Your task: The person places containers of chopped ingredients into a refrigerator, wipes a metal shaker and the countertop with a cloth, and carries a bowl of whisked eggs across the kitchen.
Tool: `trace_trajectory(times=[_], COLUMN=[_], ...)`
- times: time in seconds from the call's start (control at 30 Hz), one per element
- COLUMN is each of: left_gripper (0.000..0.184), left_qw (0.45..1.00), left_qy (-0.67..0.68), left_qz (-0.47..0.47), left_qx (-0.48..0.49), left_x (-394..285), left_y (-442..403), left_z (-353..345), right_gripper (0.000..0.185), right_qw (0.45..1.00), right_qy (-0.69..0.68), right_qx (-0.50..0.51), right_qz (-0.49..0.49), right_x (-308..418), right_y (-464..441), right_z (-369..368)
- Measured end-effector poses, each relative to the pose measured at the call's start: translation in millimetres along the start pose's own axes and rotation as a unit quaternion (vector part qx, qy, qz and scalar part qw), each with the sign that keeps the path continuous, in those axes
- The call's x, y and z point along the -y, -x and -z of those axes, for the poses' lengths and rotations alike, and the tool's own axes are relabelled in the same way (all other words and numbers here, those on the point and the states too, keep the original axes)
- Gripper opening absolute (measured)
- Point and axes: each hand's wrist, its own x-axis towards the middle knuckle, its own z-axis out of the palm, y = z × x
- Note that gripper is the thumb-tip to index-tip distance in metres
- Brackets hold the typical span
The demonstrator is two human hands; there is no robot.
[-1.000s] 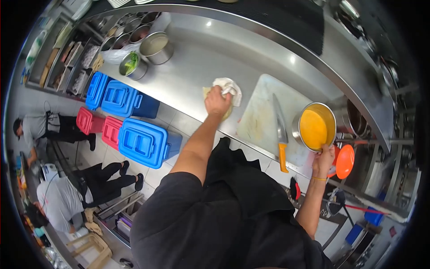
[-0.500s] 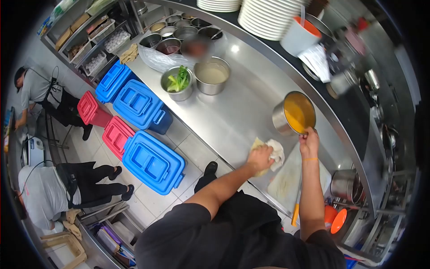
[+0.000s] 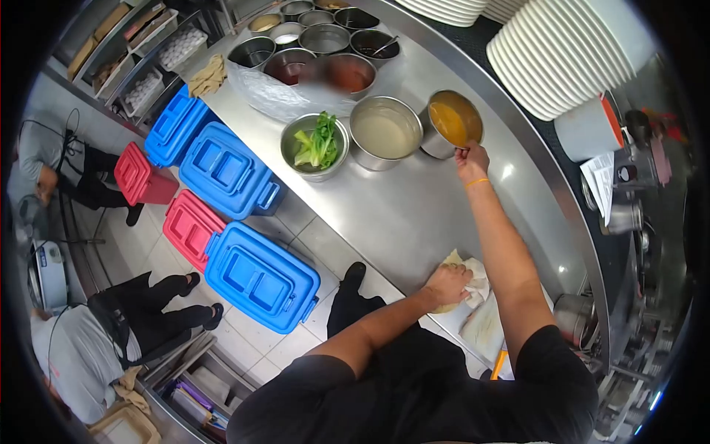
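Note:
My right hand (image 3: 472, 161) grips the near rim of a steel pot (image 3: 452, 122) of orange-yellow liquid, beside a second steel pot (image 3: 385, 132) of pale liquid. Left of these, a steel bowl (image 3: 314, 146) contains green leafy vegetables. Lower down, my left hand (image 3: 448, 285) presses on a whitish and yellowish cloth (image 3: 475, 281) on the steel counter (image 3: 414, 214). Just below the cloth lies a white cutting board (image 3: 484, 325), largely hidden by my right arm. The orange knife handle (image 3: 500, 363) shows beside my right sleeve.
Steel containers of sauces (image 3: 324, 38) and a plastic bag (image 3: 274, 92) occupy the counter's far end. Stacked white plates (image 3: 558, 59) stand on the upper shelf. Blue bins (image 3: 259, 277) and red bins (image 3: 191, 228) line the floor. Two people (image 3: 81, 362) work at the left.
My right hand has carried the pot of orange-yellow liquid leftward along the counter to beside the pale-liquid pot. My left hand stays on the cloth. The camera view has shifted toward the sauce containers.

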Motion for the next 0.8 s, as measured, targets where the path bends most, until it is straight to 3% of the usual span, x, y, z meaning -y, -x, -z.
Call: trace_trajectory(times=[0.2,0.3,0.33,0.4,0.47,0.53,0.67,0.8], left_gripper=[0.041,0.040,0.040,0.043,0.041,0.035,0.033,0.053], left_qw=[0.998,0.998,0.995,0.994,0.992,0.978,0.974,0.962], left_qy=[-0.021,-0.035,-0.023,-0.051,-0.083,-0.165,-0.175,-0.226], left_qz=[0.035,0.045,0.091,0.097,0.079,0.126,0.131,0.122], left_qx=[0.046,0.010,0.044,-0.009,-0.049,0.009,-0.058,-0.096], left_x=[0.4,7.7,2.5,11.4,17.0,-2.8,5.7,23.5], left_y=[-11.7,-21.0,-27.8,-35.6,-41.5,-50.5,-55.2,-52.3], left_z=[1.5,-7.5,4.1,-16.0,-26.4,-7.1,-27.8,-43.1], right_gripper=[0.005,0.012,0.014,0.014,0.018,0.021,0.022,0.018], right_qw=[0.996,0.992,0.991,0.984,0.983,0.977,0.955,0.903], right_qy=[-0.002,0.001,0.020,0.027,-0.013,-0.001,-0.028,-0.050], right_qx=[-0.069,-0.031,-0.059,-0.108,-0.117,-0.165,-0.254,-0.386], right_qz=[0.061,0.126,0.120,0.137,0.142,0.138,0.151,0.182], right_x=[27.8,47.7,55.8,69.5,86.9,93.3,96.3,71.8], right_y=[45.9,80.8,96.5,133.0,185.3,241.3,362.6,493.2], right_z=[25.6,81.1,102.3,153.9,200.2,254.7,354.3,449.1])
